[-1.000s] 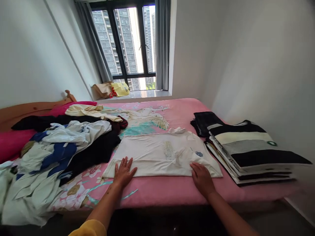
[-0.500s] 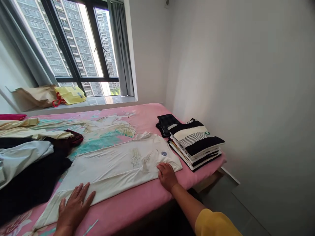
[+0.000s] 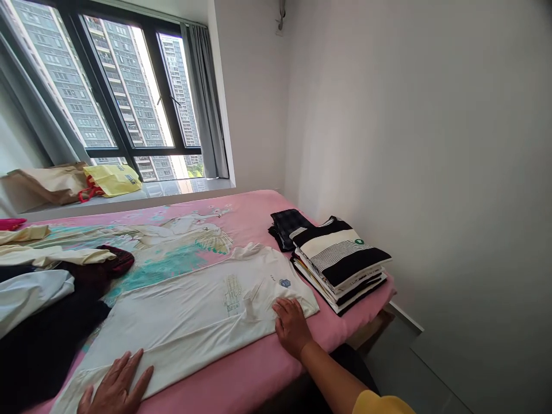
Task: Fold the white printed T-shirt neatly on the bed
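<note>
A white T-shirt (image 3: pixel 181 310) lies lengthwise along the near side of the bed, folded over along its near edge. It has a small dark blue emblem and a pale printed patch. My left hand (image 3: pixel 118 386) rests palm down on its lower end, fingers spread; the wrist is cut off by the frame. Near the sleeve and shoulder end, my right hand (image 3: pixel 291 326) lies on the fabric with its fingers close together and slightly bent. Just beyond that end stands a stack of folded clothes (image 3: pixel 340 259), topped by a black, cream and striped shirt.
Dark checked folded clothing (image 3: pixel 290 227) sits behind the stack. Loose garments (image 3: pixel 38 310) lie heaped at the left on the pink patterned bedsheet (image 3: pixel 254 213). A brown paper bag (image 3: pixel 47 183) and a yellow bag (image 3: pixel 114 179) rest on the windowsill. A wall (image 3: pixel 409 144) rises at the right.
The view has tilted up and turned slightly right, so everything sits lower and a little further left. Both hands stay on the T-shirt, with little visible movement over it.
</note>
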The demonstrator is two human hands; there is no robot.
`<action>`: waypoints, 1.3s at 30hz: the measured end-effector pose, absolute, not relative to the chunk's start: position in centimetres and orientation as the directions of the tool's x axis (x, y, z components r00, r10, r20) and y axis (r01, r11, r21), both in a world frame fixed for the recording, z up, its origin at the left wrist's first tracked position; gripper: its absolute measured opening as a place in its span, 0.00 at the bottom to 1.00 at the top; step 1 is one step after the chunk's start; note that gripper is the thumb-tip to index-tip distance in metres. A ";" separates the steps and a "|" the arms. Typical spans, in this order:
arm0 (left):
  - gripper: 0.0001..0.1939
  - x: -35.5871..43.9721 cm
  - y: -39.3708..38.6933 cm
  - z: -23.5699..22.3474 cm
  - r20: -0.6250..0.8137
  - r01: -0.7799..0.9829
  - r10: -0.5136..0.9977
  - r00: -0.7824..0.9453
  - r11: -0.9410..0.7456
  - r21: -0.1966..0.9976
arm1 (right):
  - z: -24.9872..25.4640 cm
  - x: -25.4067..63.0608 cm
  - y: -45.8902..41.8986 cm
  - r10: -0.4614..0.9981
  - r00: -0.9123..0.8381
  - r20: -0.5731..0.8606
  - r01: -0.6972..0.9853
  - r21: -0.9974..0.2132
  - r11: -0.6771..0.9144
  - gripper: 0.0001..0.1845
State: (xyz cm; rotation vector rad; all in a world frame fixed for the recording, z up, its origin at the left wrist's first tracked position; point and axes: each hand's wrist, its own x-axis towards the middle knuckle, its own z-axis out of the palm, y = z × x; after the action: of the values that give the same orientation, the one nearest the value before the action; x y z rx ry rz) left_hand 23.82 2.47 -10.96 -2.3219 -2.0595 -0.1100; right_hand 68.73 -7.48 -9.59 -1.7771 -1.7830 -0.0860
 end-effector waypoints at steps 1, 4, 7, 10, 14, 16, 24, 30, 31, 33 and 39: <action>0.38 23.8 2.5 -11.0 0.047 0.991 0.990 0.135 -0.134 -0.029 | -9.6 68.7 -7.5 0.889 0.099 0.447 0.927 -0.367 0.082 0.22; 0.34 23.8 2.2 -10.9 0.023 0.986 0.991 0.132 -0.129 -0.106 | -9.7 68.7 -7.5 0.896 0.132 0.423 0.932 -0.362 0.034 0.22; 0.31 24.1 1.7 -10.4 0.049 0.990 0.994 0.101 -0.095 -0.104 | -9.6 68.5 -7.6 0.902 0.150 0.406 0.938 -0.347 0.000 0.22; 0.30 24.6 1.2 -9.8 0.058 0.995 0.996 0.062 -0.057 -0.087 | -9.5 68.4 -7.8 0.901 0.155 0.406 0.941 -0.339 -0.010 0.21; 0.30 25.1 0.8 -9.5 0.093 0.998 0.994 0.051 -0.047 -0.050 | -9.7 68.4 -8.0 0.894 0.154 0.421 0.953 -0.303 -0.022 0.22; 0.29 25.1 0.6 -9.5 0.108 0.998 0.993 0.049 -0.045 -0.035 | -10.0 68.5 -8.0 0.888 0.159 0.432 0.959 -0.281 -0.035 0.22; 0.29 25.3 0.0 -9.2 0.093 0.999 0.995 0.029 -0.033 0.035 | -11.2 68.6 -7.7 0.884 0.197 0.423 0.967 -0.231 -0.105 0.24; 0.30 25.6 -0.3 -9.2 0.105 0.998 0.994 0.037 -0.042 0.051 | -11.4 68.4 -7.6 0.898 0.195 0.395 0.973 -0.196 -0.125 0.24; 0.30 25.6 -0.3 -9.3 0.098 0.998 0.994 0.038 -0.043 0.051 | -11.4 68.4 -7.6 0.897 0.193 0.397 0.973 -0.192 -0.125 0.24; 0.30 25.6 -0.2 -9.3 0.085 0.998 0.996 0.038 -0.042 0.053 | -11.5 68.5 -7.6 0.896 0.190 0.401 0.975 -0.185 -0.124 0.24; 0.30 25.6 -0.2 -9.4 0.075 0.997 0.996 0.040 -0.045 0.060 | -11.7 68.7 -7.6 0.899 0.185 0.396 0.976 -0.182 -0.120 0.25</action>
State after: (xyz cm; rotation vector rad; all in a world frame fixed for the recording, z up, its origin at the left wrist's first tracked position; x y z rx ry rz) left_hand 25.62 -0.24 -9.35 -2.2592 -2.1654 -0.1503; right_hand 68.68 -7.64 -11.73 -2.0725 -1.7622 -0.2625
